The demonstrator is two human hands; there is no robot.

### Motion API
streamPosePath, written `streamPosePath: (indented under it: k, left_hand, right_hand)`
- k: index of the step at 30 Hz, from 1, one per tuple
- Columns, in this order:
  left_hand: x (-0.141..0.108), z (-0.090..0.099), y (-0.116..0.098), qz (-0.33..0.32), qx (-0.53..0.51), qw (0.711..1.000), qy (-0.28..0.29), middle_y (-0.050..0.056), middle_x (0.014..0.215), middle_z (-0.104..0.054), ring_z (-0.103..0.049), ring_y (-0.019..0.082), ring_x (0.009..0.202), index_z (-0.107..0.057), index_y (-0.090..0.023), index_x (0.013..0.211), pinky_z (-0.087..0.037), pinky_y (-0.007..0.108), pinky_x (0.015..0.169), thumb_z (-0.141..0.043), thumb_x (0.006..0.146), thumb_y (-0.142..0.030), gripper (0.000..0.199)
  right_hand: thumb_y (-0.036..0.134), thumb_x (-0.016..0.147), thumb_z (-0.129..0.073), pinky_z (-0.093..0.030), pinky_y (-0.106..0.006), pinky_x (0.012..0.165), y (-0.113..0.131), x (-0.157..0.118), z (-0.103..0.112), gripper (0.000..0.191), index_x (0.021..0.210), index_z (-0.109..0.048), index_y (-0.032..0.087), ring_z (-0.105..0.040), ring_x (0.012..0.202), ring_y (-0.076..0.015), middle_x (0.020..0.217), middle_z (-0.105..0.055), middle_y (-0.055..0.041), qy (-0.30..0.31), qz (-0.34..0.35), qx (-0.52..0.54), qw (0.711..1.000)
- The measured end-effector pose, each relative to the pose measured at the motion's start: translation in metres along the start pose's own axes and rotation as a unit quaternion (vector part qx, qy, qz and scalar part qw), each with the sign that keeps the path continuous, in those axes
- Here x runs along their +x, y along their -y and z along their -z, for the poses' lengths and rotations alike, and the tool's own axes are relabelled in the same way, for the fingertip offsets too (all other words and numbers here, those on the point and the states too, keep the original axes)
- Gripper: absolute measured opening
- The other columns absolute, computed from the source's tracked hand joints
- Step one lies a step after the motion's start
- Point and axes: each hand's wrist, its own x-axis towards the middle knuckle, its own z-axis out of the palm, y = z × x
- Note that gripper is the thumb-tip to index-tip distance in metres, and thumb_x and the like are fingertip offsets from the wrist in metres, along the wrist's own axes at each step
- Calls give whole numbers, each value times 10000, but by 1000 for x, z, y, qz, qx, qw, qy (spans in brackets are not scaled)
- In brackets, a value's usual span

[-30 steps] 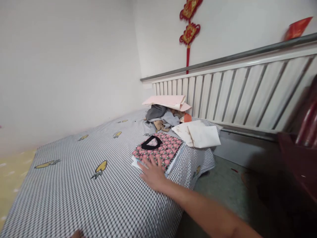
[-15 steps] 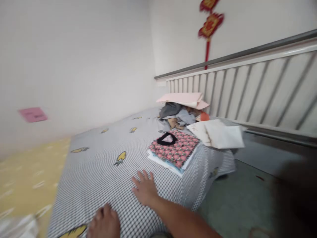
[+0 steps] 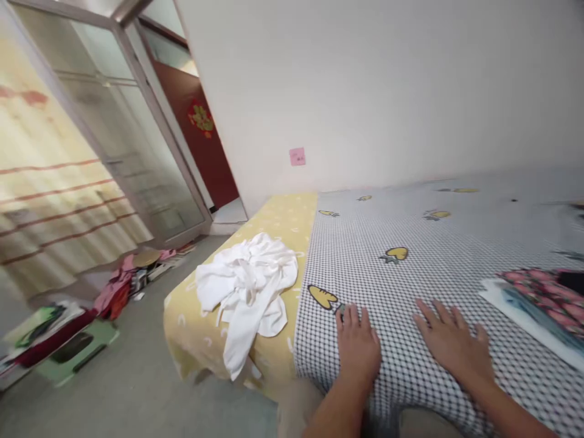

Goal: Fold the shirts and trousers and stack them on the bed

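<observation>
My left hand lies palm down on the checked bedsheet, fingers stretched forward beside a printed yellow pineapple. Flat on the same sheet, my right hand has its fingers spread and holds nothing. Just right of it is a stack of folded clothes, a pink-patterned garment with a black neckline on top of white and blue ones; the right frame edge cuts it off. To the left of my hands, a crumpled white garment with loose strips sits on the yellow sheet.
Beyond the bed stands a white wall with a pink paper note. At the left are a glass door, a striped curtain, a green stool bearing cloth, and a pile of clothes near the floor.
The view has swung left, so the folded stack now sits at the right edge and the white garment shows fully. Both hands now lie flat side by side on the checked sheet.
</observation>
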Motion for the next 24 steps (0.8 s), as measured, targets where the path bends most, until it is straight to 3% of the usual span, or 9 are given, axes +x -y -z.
streamPosePath:
  k: [6, 11, 16, 24]
  left_hand:
    - [-45, 6, 22, -49, 50, 996, -57, 86, 1529, -548, -486, 267, 1428, -444, -271, 1527, -453, 542, 1166, -371, 1026, -500, 555]
    - [-75, 5, 31, -51, 100, 989, -95, 30, 1595, -470, -439, 259, 1463, -350, -306, 1569, -469, 526, 1156, -402, 1014, -522, 598]
    - [-79, 1, 28, -38, 120, 984, -128, 39, 1561, -515, -476, 268, 1436, -411, -284, 1538, -502, 534, 1112, -394, 1014, -543, 585]
    - [-74, -2, 27, -32, 94, 988, -120, 58, 1563, -508, -456, 280, 1453, -439, -285, 1525, -440, 567, 1157, -402, 1017, -524, 562]
  right_hand:
    - [531, 957, -230, -238, -656, 1176, 0, -6, 8, 703, 1543, -470, 223, -340, 1485, -391, 1625, -412, -103, -13, 1, 37, 999]
    - [523, 979, -183, -255, -653, 1164, 0, -7, 10, 698, 1513, -514, 219, -367, 1467, -401, 1608, -432, -128, -17, 7, 51, 999]
    - [487, 1003, -161, -267, -650, 1158, 4, -4, 13, 682, 1508, -516, 197, -374, 1458, -383, 1600, -444, -128, 0, -9, -1, 1000]
    - [473, 1033, -155, -256, -610, 1169, 6, -4, 12, 630, 1514, -496, 253, -361, 1458, -328, 1587, -466, -73, -11, -4, -57, 998]
